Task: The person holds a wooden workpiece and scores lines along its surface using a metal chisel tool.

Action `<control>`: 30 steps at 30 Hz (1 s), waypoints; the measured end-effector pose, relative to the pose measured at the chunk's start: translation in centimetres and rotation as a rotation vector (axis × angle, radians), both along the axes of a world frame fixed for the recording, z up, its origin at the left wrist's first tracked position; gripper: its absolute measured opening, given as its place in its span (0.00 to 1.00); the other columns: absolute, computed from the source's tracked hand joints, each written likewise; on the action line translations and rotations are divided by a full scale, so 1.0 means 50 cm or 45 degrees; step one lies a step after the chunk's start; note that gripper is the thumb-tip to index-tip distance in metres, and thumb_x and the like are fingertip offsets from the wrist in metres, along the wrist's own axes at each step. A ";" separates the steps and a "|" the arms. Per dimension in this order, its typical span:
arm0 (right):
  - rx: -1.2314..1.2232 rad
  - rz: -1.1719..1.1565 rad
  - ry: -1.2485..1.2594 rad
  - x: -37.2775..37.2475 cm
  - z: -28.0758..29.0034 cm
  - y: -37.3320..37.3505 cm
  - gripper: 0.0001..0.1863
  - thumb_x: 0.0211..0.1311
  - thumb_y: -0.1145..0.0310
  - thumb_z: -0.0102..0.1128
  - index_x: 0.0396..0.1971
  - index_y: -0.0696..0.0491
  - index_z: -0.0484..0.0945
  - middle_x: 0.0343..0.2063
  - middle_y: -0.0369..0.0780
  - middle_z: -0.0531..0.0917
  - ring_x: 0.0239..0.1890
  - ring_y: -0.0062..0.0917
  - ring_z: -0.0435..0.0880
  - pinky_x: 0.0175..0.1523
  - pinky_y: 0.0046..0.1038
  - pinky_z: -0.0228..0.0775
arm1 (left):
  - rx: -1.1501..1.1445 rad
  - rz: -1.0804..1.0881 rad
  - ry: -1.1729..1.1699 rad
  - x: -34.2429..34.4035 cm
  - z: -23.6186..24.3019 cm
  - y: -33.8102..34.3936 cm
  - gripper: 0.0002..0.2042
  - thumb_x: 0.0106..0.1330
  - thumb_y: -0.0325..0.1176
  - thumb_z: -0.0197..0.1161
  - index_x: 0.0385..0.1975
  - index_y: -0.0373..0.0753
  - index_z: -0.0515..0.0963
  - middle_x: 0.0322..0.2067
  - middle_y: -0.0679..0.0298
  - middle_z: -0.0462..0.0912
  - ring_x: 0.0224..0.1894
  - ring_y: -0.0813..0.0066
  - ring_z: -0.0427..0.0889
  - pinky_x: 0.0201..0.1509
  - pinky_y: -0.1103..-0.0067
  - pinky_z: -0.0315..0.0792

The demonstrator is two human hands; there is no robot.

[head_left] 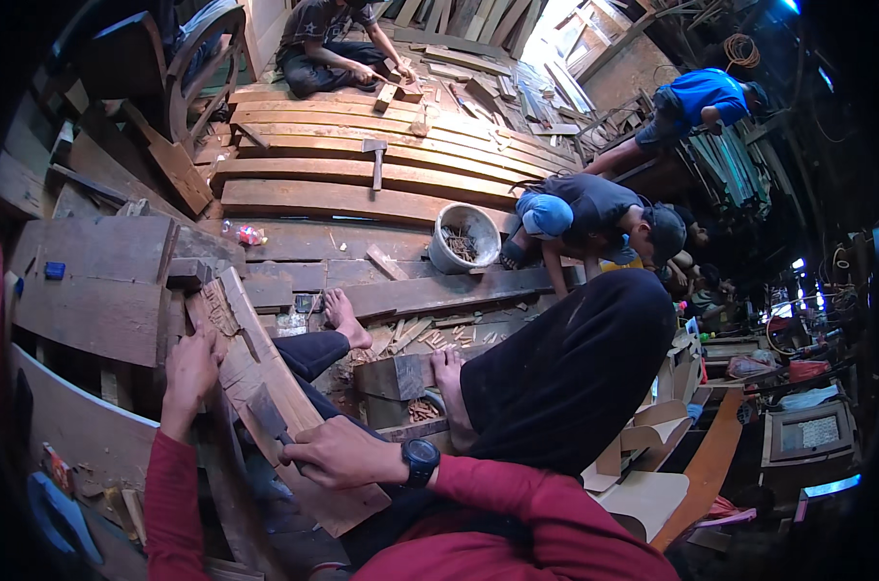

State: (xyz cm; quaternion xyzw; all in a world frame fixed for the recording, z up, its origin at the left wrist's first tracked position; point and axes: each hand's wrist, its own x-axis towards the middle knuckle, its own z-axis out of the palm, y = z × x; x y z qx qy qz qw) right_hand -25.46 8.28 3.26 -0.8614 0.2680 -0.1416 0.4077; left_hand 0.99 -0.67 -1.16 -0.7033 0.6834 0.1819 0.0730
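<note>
A long, pale wooden board (289,387) slants across in front of me, its far end rough and carved. My left hand (195,366) is at the board's left edge near that carved end, fingers bent against the wood. Closed around the handle of a hand tool (267,412) is my right hand (338,452), with a dark watch on the wrist. The tool's broad, flat grey head lies over the board; its exact kind is hard to make out.
A dark wooden block (391,378) stands between my feet among wood chips. Beyond are a bucket (463,239) and a hammer (375,163) on long planks (313,174). Several people work nearby, one seated at the far side. A wide panel (95,290) lies at left.
</note>
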 end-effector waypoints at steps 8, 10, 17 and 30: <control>0.033 -0.012 -0.006 0.001 0.009 -0.002 0.15 0.52 0.69 0.59 0.42 0.52 0.79 0.26 0.45 0.80 0.31 0.43 0.82 0.34 0.42 0.72 | -0.024 -0.075 -0.004 0.017 -0.021 -0.007 0.23 0.61 0.37 0.67 0.56 0.38 0.75 0.42 0.43 0.83 0.42 0.43 0.84 0.47 0.57 0.78; 0.020 0.002 -0.104 0.002 0.011 -0.004 0.14 0.53 0.70 0.58 0.41 0.52 0.80 0.25 0.45 0.80 0.30 0.43 0.82 0.33 0.42 0.72 | 0.016 0.011 0.004 0.007 -0.011 -0.004 0.21 0.62 0.37 0.67 0.55 0.39 0.76 0.44 0.45 0.83 0.44 0.43 0.83 0.48 0.56 0.78; 0.028 -0.023 0.032 0.000 0.013 -0.004 0.13 0.52 0.70 0.58 0.39 0.52 0.81 0.25 0.45 0.81 0.29 0.43 0.82 0.32 0.42 0.72 | -0.055 -0.100 -0.014 0.013 -0.018 -0.004 0.21 0.63 0.36 0.66 0.55 0.38 0.76 0.45 0.44 0.83 0.44 0.44 0.84 0.48 0.57 0.78; 0.053 -0.078 0.075 0.000 -0.014 -0.006 0.13 0.50 0.71 0.58 0.38 0.52 0.81 0.24 0.44 0.81 0.29 0.44 0.82 0.33 0.43 0.72 | 0.034 0.038 -0.002 0.001 0.008 -0.005 0.22 0.63 0.35 0.65 0.57 0.39 0.74 0.43 0.45 0.83 0.43 0.44 0.83 0.47 0.56 0.78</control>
